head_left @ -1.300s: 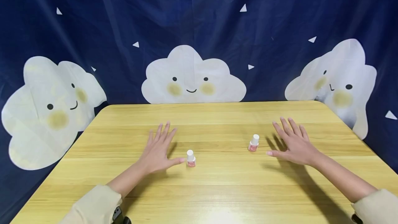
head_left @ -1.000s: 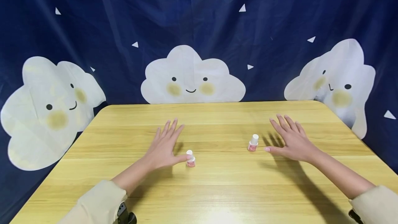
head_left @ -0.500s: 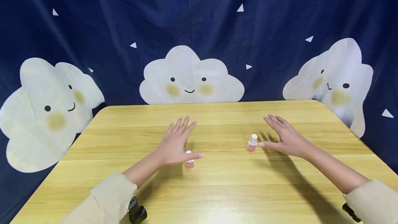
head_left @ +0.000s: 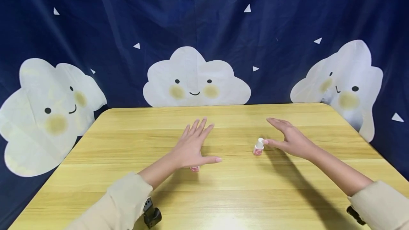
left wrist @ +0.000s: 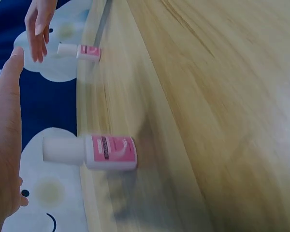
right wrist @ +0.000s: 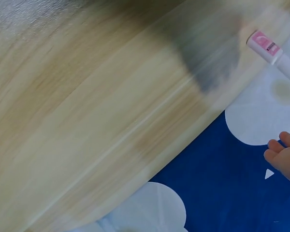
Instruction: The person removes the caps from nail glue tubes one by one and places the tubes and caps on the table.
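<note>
In the head view, my left hand (head_left: 191,149) holds nothing, fingers spread, hiding all but the base of the left bottle (head_left: 195,169). My right hand (head_left: 294,141), likewise gripping nothing, has its thumb across the right bottle's (head_left: 257,148) cap; I can't tell whether it touches. In the left wrist view, both bottles stand upright on the table (left wrist: 222,145). In the right wrist view, one bottle stands near the far edge, my fingers apart from it.

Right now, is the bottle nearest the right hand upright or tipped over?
Upright: the bottle stands on its base on the table, white cap uppermost.
</note>
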Motion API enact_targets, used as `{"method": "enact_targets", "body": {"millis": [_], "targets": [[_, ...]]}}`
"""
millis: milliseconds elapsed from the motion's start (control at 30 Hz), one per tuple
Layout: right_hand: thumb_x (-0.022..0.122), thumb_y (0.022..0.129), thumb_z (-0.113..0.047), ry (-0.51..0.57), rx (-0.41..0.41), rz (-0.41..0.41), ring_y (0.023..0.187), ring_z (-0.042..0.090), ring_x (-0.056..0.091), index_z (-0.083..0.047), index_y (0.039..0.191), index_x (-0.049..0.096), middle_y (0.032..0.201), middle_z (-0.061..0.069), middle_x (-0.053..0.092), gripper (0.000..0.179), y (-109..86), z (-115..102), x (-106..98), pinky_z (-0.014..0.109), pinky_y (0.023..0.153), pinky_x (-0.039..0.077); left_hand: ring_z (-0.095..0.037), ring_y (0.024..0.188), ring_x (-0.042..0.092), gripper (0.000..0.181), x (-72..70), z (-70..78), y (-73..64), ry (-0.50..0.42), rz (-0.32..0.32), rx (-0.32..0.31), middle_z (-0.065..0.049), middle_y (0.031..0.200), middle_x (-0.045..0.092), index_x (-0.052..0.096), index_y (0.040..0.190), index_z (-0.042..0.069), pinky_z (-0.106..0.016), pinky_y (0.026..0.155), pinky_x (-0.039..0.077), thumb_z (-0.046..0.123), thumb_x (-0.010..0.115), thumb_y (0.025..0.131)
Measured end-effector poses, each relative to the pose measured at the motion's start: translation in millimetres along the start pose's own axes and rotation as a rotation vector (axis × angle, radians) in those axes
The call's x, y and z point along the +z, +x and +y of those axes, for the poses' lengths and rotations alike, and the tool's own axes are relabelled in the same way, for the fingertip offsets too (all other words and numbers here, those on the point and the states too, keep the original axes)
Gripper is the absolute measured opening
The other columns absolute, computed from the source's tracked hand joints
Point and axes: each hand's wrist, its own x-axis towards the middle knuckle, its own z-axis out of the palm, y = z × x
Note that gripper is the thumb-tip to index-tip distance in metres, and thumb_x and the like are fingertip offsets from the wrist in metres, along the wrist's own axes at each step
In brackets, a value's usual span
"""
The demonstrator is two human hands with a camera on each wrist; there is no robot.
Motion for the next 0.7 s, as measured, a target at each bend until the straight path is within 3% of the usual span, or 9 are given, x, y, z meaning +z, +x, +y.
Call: {"method": "enact_targets", "body": {"millis": [133,200,233,333,367,433,500,700], "targets": [[0.072,0.081,-0.026,0.012,-0.010,0.032,0.120,0.046,0.047,0.009,0.130,0.047,0.130,0.029,0.050,0.065,2.9,-1.3,1.0,0.058,0.098,0.039,-0.032,0.144,0.003,0.100,1.7,7.2,5.7,-0.001,-0.011,0.016,-0.010,0.157,0.002,0.015,0.150,0.018,-0.053,0.117,0.008,0.074,0.050,0.075],[0.073,0.080,-0.025,0.018,-0.012,0.048,0.093,0.037,0.062,0.008,0.127,0.050,0.127,0.028,0.054,0.062,4.1,-2.0,1.4,0.055,0.094,0.044,-0.032,0.144,0.002,0.100,2.8,10.6,8.5,0.002,-0.021,0.024,-0.010,0.157,0.002,0.015,0.150,0.018,-0.052,0.117,0.008,0.075,0.050,0.075],[0.073,0.080,-0.025,0.019,-0.010,0.053,0.075,0.031,0.062,0.007,0.126,0.052,0.125,0.027,0.056,0.060,4.6,-2.1,1.8,0.052,0.090,0.047,-0.032,0.144,0.003,0.100,3.4,12.4,9.8,0.001,-0.024,0.029,-0.010,0.157,0.002,0.015,0.150,0.018,-0.052,0.117,0.008,0.075,0.050,0.075],[0.074,0.079,-0.023,0.018,-0.011,0.067,0.063,0.023,0.058,0.005,0.122,0.057,0.119,0.024,0.061,0.054,5.8,-2.8,2.1,0.041,0.076,0.053,-0.032,0.144,0.003,0.099,4.9,18.3,13.3,-0.011,-0.040,0.043,-0.009,0.157,0.001,0.015,0.150,0.018,-0.051,0.117,0.008,0.074,0.050,0.076],[0.074,0.079,-0.022,0.023,-0.005,0.064,0.062,0.022,0.057,0.005,0.120,0.058,0.117,0.024,0.062,0.052,6.2,-3.1,2.3,0.038,0.072,0.052,-0.031,0.145,0.003,0.099,5.4,20.2,14.4,-0.018,-0.043,0.048,-0.009,0.157,0.001,0.015,0.150,0.018,-0.051,0.117,0.008,0.074,0.050,0.075],[0.074,0.079,-0.021,0.027,0.001,0.061,0.082,0.032,0.065,0.004,0.118,0.060,0.113,0.022,0.065,0.048,7.1,-3.3,3.1,0.037,0.070,0.052,-0.031,0.145,0.003,0.099,6.5,24.2,16.1,-0.033,-0.047,0.057,-0.008,0.158,0.001,0.016,0.149,0.018,-0.051,0.117,0.008,0.074,0.051,0.076],[0.073,0.080,-0.019,0.043,0.011,0.052,0.097,0.039,0.063,0.004,0.116,0.061,0.111,0.022,0.066,0.045,7.9,-3.5,4.0,0.039,0.072,0.054,-0.030,0.145,0.003,0.098,7.8,28.1,17.6,-0.045,-0.050,0.065,-0.007,0.158,0.001,0.016,0.149,0.017,-0.051,0.118,0.008,0.073,0.051,0.076],[0.074,0.078,-0.014,0.090,0.025,0.034,0.096,0.038,0.063,0.006,0.108,0.064,0.105,0.023,0.067,0.037,9.0,-3.7,6.5,0.050,0.084,0.051,-0.031,0.145,0.005,0.097,13.6,38.9,21.0,-0.080,-0.062,0.084,-0.009,0.158,0.004,0.019,0.149,0.014,-0.051,0.117,0.011,0.071,0.052,0.077]]}}
